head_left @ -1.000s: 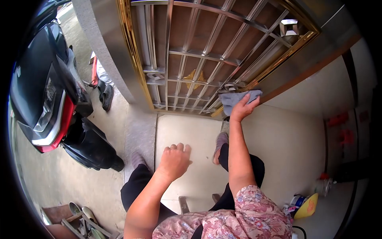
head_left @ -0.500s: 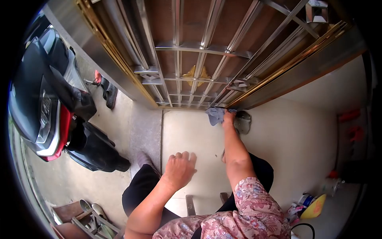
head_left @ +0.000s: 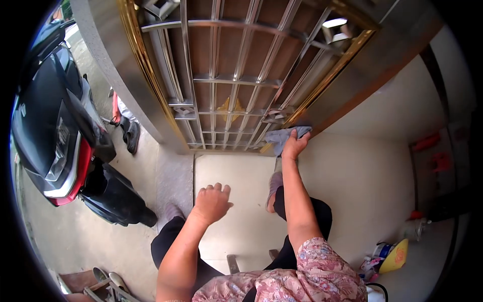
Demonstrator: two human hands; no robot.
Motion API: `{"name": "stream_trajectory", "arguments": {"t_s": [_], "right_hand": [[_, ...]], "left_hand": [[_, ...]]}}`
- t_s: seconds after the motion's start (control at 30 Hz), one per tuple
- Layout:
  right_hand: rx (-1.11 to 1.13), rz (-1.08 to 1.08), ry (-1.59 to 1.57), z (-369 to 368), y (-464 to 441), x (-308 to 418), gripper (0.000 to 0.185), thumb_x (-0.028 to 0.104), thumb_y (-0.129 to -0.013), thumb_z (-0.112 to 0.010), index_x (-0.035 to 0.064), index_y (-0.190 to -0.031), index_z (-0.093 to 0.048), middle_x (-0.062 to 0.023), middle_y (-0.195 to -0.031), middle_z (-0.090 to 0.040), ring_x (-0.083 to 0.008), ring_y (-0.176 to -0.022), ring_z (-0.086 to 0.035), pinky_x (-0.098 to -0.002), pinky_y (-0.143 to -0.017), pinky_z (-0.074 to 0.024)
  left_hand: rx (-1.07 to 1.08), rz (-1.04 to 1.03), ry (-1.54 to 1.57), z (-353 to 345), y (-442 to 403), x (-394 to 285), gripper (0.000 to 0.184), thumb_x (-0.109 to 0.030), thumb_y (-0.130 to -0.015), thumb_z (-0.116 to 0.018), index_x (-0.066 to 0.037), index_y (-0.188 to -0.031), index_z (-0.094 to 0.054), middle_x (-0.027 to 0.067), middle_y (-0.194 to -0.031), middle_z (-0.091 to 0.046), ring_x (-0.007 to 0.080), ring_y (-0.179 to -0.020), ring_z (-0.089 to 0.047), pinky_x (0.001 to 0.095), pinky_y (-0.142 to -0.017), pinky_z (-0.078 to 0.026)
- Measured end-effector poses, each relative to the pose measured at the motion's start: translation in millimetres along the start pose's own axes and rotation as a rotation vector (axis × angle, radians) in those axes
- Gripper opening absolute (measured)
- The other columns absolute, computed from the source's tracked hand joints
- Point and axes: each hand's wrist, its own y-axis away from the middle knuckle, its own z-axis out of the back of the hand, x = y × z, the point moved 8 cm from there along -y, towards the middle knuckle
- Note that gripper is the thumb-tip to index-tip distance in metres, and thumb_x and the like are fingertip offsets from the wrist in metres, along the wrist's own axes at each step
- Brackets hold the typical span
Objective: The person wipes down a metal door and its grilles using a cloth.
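Note:
A grey-blue cloth [head_left: 279, 138] is in my right hand [head_left: 295, 146], which presses it to the lower right edge of the metal-barred door [head_left: 226, 93], near the gold trim. Part of the cloth spreads left over the trim, and some hangs below my fingers. My left hand [head_left: 211, 203] hovers over the pale floor in front of my left knee. It holds nothing, its fingers loosely bent and a little apart.
A dark motor scooter [head_left: 55, 136] stands at the left, with a black shoe [head_left: 132, 137] beyond it. A grey threshold strip [head_left: 173, 183] runs along the floor. Wooden stool legs [head_left: 232, 262] show beneath me. At the lower right lies a yellow object [head_left: 394, 256].
My right hand has moved up and slightly right along the door edge with the cloth. My left hand has shifted a little left and up. The camera view has also shifted.

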Motion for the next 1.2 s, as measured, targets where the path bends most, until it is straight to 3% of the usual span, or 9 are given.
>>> {"name": "stream_trajectory", "arguments": {"t_s": [0.3,0.47,0.6,0.7,0.8,0.9,1.0,1.03,1.2], "right_hand": [[-0.093,0.782,0.002,61,-90,255,0.052,0.012,-0.086,-0.062,-0.0054,-0.131,-0.042,-0.0259,-0.127,-0.052,-0.0391,-0.118,-0.050,-0.0399,-0.101,-0.0369],[-0.174,0.897,0.103,72,-94,336,0.054,0.018,-0.085,-0.064,-0.0025,-0.131,-0.043,-0.0235,-0.118,-0.053,-0.0399,-0.105,-0.054,-0.0421,-0.093,-0.0419],[-0.111,0.872,0.213,48,-70,296,0.055,0.023,-0.086,-0.062,0.0031,-0.133,-0.042,-0.0209,-0.107,-0.047,-0.0411,-0.096,-0.055,-0.0447,-0.079,-0.0464],[-0.020,0.880,0.348,30,-53,218,0.055,0.020,-0.084,-0.063,0.0052,-0.133,-0.043,-0.0201,-0.104,-0.047,-0.0419,-0.091,-0.055,-0.0464,-0.073,-0.0477],[0.091,0.910,0.409,31,-42,186,0.055,0.016,-0.080,-0.064,0.0075,-0.131,-0.046,-0.0174,-0.100,-0.049,-0.0401,-0.085,-0.057,-0.0463,-0.068,-0.0485],[0.112,1.085,0.412,43,-31,237,0.055,0.012,-0.073,-0.064,0.0105,-0.127,-0.052,-0.0133,-0.092,-0.052,-0.0363,-0.079,-0.060,-0.0446,-0.060,-0.0491],[0.186,1.052,0.669,27,-42,292,0.054,0.016,-0.072,-0.064,0.0107,-0.125,-0.053,-0.0132,-0.094,-0.053,-0.0357,-0.078,-0.061,-0.0440,-0.059,-0.0496],[0.169,1.101,0.718,21,-45,302,0.046,0.021,-0.072,-0.065,0.0090,-0.115,-0.056,-0.0140,-0.092,-0.056,-0.0356,-0.073,-0.062,-0.0448,-0.057,-0.0500],[0.391,0.958,0.975,-9,-27,269,0.034,0.022,-0.071,-0.065,0.0027,-0.096,-0.055,-0.0200,-0.078,-0.063,-0.0373,-0.064,-0.064,-0.0471,-0.060,-0.0520]], "left_hand": [[-0.067,0.084,0.066,32,15,27,0.040,-0.035,-0.079,-0.070,-0.004,-0.101,-0.056,0.0167,-0.099,-0.061,0.0358,-0.093,-0.062,0.0453,-0.078,-0.051],[-0.046,0.088,0.064,45,17,27,0.044,-0.036,-0.082,-0.067,-0.004,-0.109,-0.053,0.0181,-0.103,-0.060,0.0355,-0.097,-0.061,0.0451,-0.081,-0.051],[-0.044,0.076,0.059,46,13,24,0.043,-0.036,-0.082,-0.067,-0.004,-0.107,-0.055,0.0172,-0.102,-0.061,0.0354,-0.097,-0.061,0.0450,-0.080,-0.051],[-0.072,0.075,0.075,43,10,24,0.039,-0.035,-0.080,-0.069,-0.004,-0.101,-0.057,0.0164,-0.099,-0.061,0.0352,-0.095,-0.062,0.0453,-0.079,-0.051],[-0.073,0.070,0.076,41,7,22,0.039,-0.035,-0.080,-0.070,-0.005,-0.101,-0.057,0.0159,-0.097,-0.061,0.0349,-0.093,-0.062,0.0453,-0.078,-0.051],[-0.098,0.051,0.059,40,6,19,0.038,-0.034,-0.079,-0.070,-0.005,-0.100,-0.057,0.0153,-0.095,-0.062,0.0344,-0.091,-0.063,0.0449,-0.076,-0.051],[-0.091,0.036,0.047,40,3,14,0.040,-0.035,-0.079,-0.070,-0.004,-0.101,-0.056,0.0156,-0.096,-0.061,0.0347,-0.091,-0.063,0.0445,-0.076,-0.051],[-0.084,0.032,0.044,41,2,13,0.042,-0.035,-0.080,-0.070,-0.004,-0.103,-0.055,0.0163,-0.097,-0.061,0.0353,-0.091,-0.063,0.0444,-0.077,-0.051],[-0.085,0.040,0.055,43,3,13,0.043,-0.035,-0.080,-0.070,-0.004,-0.105,-0.054,0.0165,-0.097,-0.061,0.0355,-0.093,-0.062,0.0443,-0.078,-0.051]]}}
